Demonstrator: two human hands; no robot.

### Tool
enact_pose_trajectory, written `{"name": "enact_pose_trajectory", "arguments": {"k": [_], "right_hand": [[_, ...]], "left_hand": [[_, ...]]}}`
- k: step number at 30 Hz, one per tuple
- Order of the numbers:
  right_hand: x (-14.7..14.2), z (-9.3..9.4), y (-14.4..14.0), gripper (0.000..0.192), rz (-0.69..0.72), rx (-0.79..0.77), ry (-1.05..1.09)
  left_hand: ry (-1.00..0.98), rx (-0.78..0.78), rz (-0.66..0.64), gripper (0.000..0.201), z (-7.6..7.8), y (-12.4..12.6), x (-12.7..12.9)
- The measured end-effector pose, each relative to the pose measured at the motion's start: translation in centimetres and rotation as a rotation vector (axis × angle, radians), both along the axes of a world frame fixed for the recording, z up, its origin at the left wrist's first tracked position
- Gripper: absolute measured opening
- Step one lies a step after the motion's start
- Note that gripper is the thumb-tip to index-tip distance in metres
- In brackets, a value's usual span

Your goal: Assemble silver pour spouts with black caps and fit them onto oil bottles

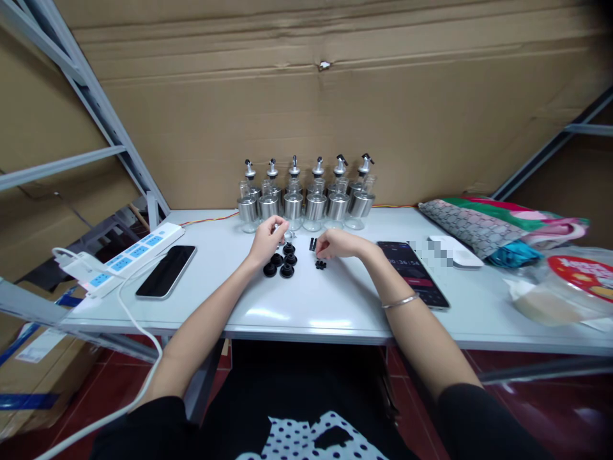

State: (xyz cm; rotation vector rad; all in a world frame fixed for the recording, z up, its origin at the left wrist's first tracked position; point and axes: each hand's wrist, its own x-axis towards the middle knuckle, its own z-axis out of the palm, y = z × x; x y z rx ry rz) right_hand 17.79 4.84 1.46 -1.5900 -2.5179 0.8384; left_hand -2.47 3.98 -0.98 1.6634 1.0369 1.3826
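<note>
My left hand (269, 237) is closed, fingertips pinched, beside shiny silver parts (289, 236) that it partly hides. Whatever it grips is too small to make out. Just below it lie several black round stoppers (286, 271) in a cluster. My right hand (337, 244) is closed too, its fingertips down over a small pile of tiny black pieces (320, 264). I cannot make out what those fingers hold. Two short black strips of parts (313, 244) lie to the left of its fingertips.
Glass bottles with steel sleeves (316, 207) stand in two rows behind my hands; the back ones carry pourer spouts (294, 167). At left are a phone (166, 272) and a power strip (136, 259). A timer phone (414, 275), bagged fabric (472, 230) and a plastic tub (569, 287) sit right.
</note>
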Motion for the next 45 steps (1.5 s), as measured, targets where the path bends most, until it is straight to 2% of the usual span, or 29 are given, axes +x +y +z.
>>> {"name": "enact_pose_trajectory", "arguments": {"k": [10,16,21,28,32,45], "right_hand": [[0.1,-0.4,0.0,0.016,-0.059,-0.105,0.038],[-0.6,0.2,-0.5,0.019,-0.012,-0.025,-0.018],[-1.3,-0.4,-0.4,0.016,0.005,0.053,-0.059],[-1.2,-0.4,-0.5,0.012,-0.018,0.006,-0.014],[-1.1,-0.3,-0.5,0.016,-0.046,-0.021,0.030],[-0.8,0.0,-0.4,0.022,-0.036,0.057,-0.058]], "left_hand": [[0.003,0.007,0.015,0.018,0.0,0.0,-0.1],[0.009,0.003,0.019,0.019,-0.1,0.0,-0.1],[0.009,0.005,0.015,0.019,-0.1,0.0,0.0],[-0.006,-0.011,0.007,0.019,-0.1,0.0,0.0],[0.010,-0.003,-0.004,0.017,-0.2,0.1,0.0],[0.009,-0.005,-0.012,0.017,-0.2,0.1,0.0]]}}
